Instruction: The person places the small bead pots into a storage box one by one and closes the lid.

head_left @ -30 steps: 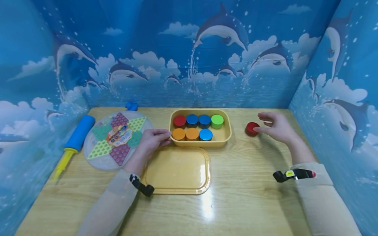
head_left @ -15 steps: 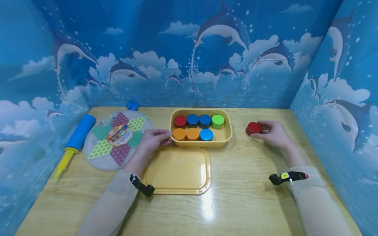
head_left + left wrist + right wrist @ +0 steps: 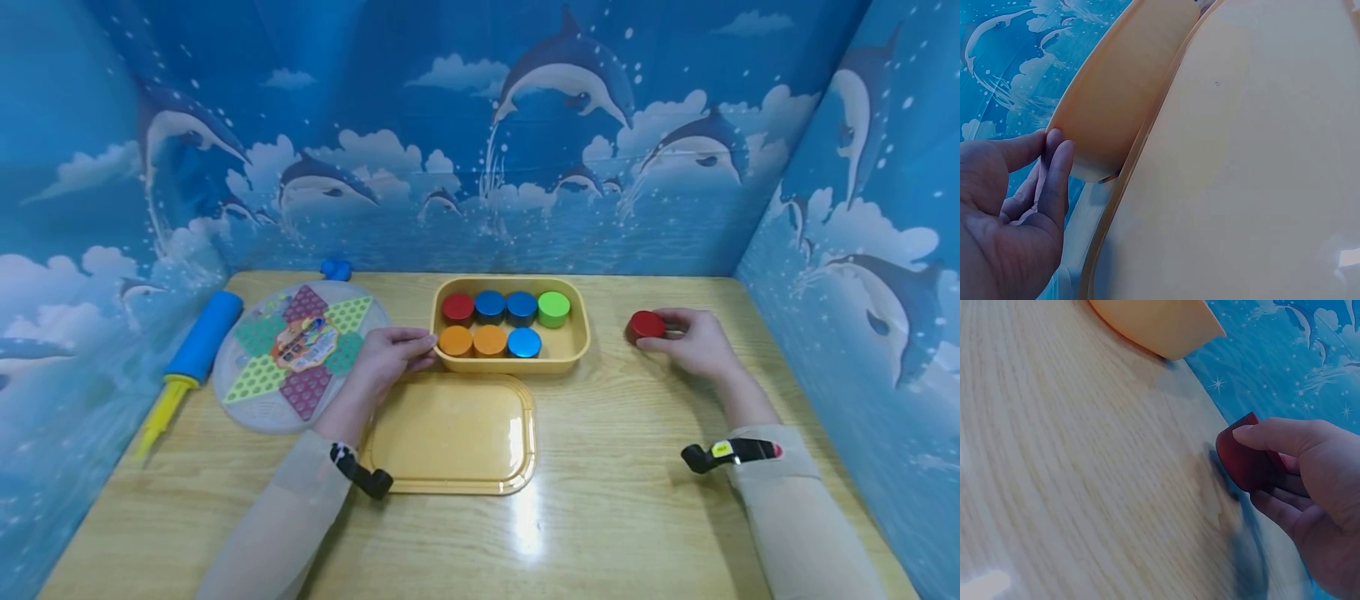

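Observation:
My right hand (image 3: 701,342) pinches a short red cylinder (image 3: 646,327) between thumb and fingers, to the right of the yellow container (image 3: 581,337). In the right wrist view the thumb lies on the near side of the red cylinder (image 3: 1244,456); whether it touches the table I cannot tell. My left hand (image 3: 393,358) pinches the rim at the container's left end, as the left wrist view also shows. Inside stand another red cylinder (image 3: 458,309), two dark blue ones (image 3: 490,307), a green one (image 3: 553,308), two orange ones (image 3: 490,341) and a light blue one (image 3: 524,342).
A yellow lid (image 3: 453,433) lies in front of the container, partly under my left wrist. On the left are a round Chinese checkers board (image 3: 303,392) and a blue and yellow hand pump (image 3: 198,342). A small blue object (image 3: 335,269) sits by the back wall.
My right hand has moved left and closed its thumb and fingers around the red cylinder, which has barely shifted. The left hand stays on the container's rim.

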Demonstrator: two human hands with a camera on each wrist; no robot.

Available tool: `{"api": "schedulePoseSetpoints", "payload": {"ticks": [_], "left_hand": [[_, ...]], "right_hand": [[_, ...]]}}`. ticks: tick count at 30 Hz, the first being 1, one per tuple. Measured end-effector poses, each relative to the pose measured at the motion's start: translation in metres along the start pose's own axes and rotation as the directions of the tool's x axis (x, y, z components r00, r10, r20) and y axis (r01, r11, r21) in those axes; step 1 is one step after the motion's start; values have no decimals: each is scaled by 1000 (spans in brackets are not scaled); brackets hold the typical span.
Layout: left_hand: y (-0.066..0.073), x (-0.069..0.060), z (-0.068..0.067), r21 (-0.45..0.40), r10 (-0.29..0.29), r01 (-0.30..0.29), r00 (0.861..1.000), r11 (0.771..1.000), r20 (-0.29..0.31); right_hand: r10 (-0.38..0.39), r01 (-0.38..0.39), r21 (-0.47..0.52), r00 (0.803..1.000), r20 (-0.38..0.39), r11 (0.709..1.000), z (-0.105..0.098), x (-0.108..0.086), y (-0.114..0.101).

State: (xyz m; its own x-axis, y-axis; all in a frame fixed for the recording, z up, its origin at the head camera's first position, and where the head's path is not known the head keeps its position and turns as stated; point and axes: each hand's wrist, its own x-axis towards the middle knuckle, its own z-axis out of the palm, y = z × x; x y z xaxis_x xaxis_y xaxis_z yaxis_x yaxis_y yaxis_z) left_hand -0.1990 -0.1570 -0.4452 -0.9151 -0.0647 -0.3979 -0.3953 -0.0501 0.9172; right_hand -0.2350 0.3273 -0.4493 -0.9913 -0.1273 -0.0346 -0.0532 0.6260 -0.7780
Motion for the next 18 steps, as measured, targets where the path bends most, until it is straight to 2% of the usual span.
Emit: {"api": "schedulePoseSetpoints", "payload": {"ticks": [8, 18], "left_hand": [[0, 0, 0, 1, -10, 10, 1000, 1000, -7], [0, 0, 0, 8, -5, 5, 1000, 1000, -2]], "right_hand": [[-31, 31, 42, 999, 7, 999, -7, -5, -16], [-167, 163, 93, 985, 37, 982, -8, -7, -46]]}}
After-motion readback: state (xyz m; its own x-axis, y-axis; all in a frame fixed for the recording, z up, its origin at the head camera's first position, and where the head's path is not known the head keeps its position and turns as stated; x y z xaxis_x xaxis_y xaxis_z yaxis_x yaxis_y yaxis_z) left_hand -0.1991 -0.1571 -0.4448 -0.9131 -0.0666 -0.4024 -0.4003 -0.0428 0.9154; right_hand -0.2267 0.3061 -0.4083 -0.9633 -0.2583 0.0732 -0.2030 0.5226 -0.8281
